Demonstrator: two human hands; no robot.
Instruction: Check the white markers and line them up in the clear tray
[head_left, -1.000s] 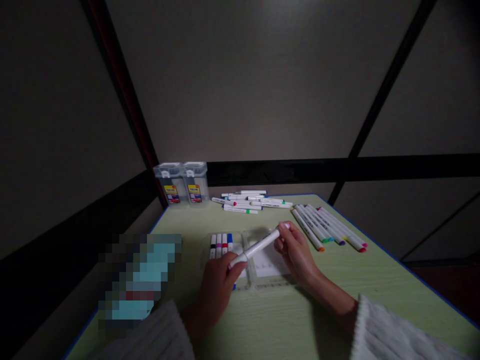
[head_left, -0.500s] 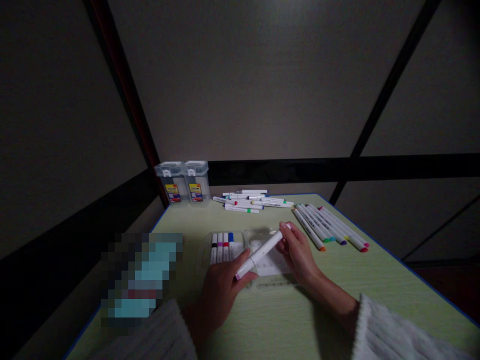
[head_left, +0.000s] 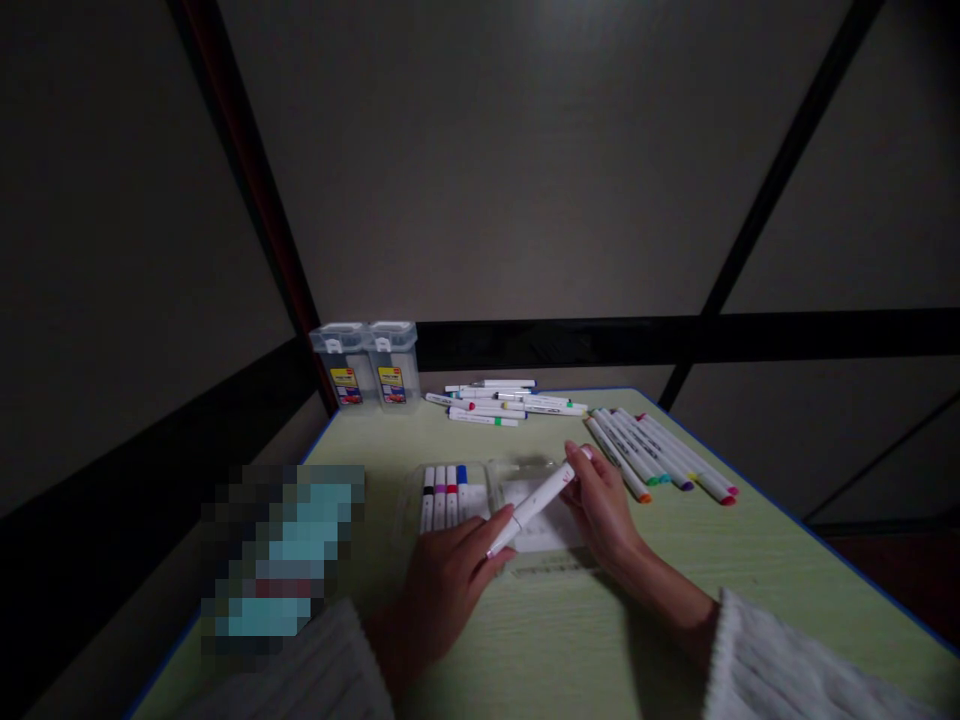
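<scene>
Both hands hold one white marker (head_left: 536,507), tilted with its upper end to the right. My left hand (head_left: 457,570) pinches the lower end between thumb and fingers. The fingers of my right hand (head_left: 600,500) are closed round the upper end. Beneath them an open clear plastic case (head_left: 409,500) lies on the table. In its left half several white markers (head_left: 440,500) stand in a row, with black, purple, red and blue bands. The right half shows a white sheet or insert, partly hidden by the marker and my right hand.
Several white markers (head_left: 495,408) lie in a loose pile at the back of the pale green table (head_left: 555,650). More markers with coloured ends (head_left: 660,455) lie side by side at the right. Two lidded clear boxes (head_left: 375,370) stand at the back left; a pixelated object (head_left: 292,550) is at the left.
The held marker has shifted slightly to the right and turned, so red lettering now shows near its upper end. My left fingers have moved a little along with it.
</scene>
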